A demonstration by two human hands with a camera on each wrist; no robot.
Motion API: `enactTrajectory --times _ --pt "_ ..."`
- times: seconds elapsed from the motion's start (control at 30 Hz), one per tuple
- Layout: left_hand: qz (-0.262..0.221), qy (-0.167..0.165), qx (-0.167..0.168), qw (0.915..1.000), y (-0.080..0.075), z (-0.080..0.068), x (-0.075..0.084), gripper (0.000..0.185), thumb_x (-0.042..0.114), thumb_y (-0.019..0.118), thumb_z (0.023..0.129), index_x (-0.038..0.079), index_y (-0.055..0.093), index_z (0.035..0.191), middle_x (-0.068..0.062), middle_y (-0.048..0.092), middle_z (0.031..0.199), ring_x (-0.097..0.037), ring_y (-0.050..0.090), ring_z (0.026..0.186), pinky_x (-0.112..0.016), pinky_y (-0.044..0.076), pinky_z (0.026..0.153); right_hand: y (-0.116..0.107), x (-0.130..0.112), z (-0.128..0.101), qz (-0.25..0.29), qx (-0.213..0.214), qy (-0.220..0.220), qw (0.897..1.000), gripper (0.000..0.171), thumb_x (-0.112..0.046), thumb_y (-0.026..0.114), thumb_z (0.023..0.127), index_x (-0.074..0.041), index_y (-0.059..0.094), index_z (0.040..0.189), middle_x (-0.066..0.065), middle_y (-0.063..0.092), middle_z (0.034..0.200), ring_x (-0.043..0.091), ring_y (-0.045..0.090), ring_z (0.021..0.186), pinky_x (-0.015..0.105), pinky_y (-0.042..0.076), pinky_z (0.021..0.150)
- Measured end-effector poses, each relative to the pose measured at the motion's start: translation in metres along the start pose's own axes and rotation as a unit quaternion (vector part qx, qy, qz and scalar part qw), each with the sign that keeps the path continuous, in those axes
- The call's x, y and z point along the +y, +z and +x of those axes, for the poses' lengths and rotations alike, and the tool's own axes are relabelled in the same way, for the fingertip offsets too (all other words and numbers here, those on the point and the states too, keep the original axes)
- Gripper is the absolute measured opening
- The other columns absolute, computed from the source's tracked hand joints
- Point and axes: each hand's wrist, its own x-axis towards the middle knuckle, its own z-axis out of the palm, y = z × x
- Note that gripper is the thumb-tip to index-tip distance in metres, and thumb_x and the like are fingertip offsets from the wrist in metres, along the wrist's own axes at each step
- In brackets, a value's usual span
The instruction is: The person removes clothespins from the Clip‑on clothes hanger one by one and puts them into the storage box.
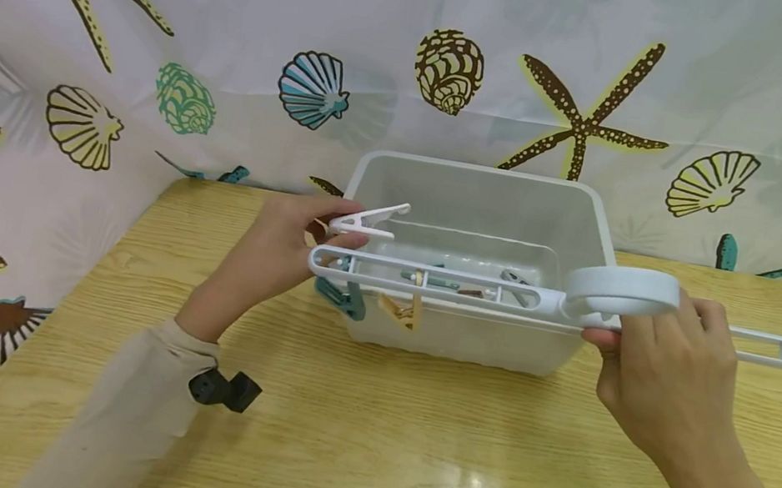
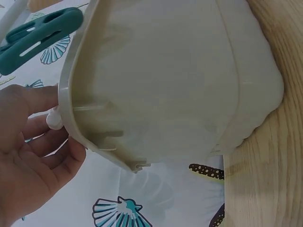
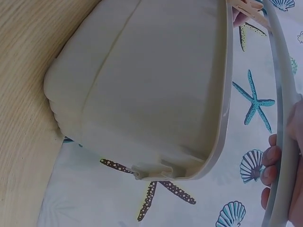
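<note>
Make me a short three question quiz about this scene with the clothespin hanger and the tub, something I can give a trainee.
1. True or false: the white clothespin in the left hand is already lying inside the white tub.
2. Which hand holds the hanger bar near its round grey hub? A) left hand B) right hand C) neither
3. Fill in: two pegs hang from the bar in front of the tub, a teal peg and a ____ one.

Key
1. False: the left hand pinches it above the bar's left end.
2. B.
3. Tan; the tan peg hangs just right of the teal one.
</note>
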Motion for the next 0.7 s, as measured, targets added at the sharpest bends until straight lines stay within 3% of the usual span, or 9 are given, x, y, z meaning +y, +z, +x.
enactTrajectory --times 0.2,0.3,0.7 --pt "0.042 0.066 -0.024 0.9966 0.005 0.004 -0.001 0.029 0.016 0.071 0.089 0.003 0.068 0.115 -0.004 0.066 0.087 -0.016 0.052 0.069 -0.029 0.044 0.061 -0.005 -0.003 0.002 0.008 0.019 -0.008 1.0 0.05 -0.039 0.036 0.103 0.002 0.051 0.08 0.018 0.05 0.065 0.042 0.052 0.062 0.052 0.039 0.06" --pt "0.044 0.081 -0.028 0.9953 0.009 0.007 -0.001 0.029 0.018 0.071 0.089 0.003 0.068 0.114 -0.005 0.067 0.087 -0.015 0.051 0.067 -0.028 0.042 0.059 -0.007 -0.005 0.002 0.015 0.031 -0.015 0.999 0.048 -0.038 0.037 0.103 0.001 0.049 0.077 0.016 0.045 0.061 0.04 0.048 0.057 0.051 0.037 0.058" --pt "0.034 0.056 -0.029 0.9974 0.013 0.008 0.003 0.03 0.02 0.07 0.09 0.002 0.069 0.114 -0.006 0.069 0.089 -0.015 0.054 0.071 -0.028 0.043 0.061 -0.008 -0.006 0.005 0.027 0.046 -0.024 0.998 0.049 -0.039 0.038 0.103 0.0 0.047 0.076 0.015 0.043 0.06 0.039 0.046 0.054 0.051 0.037 0.057"
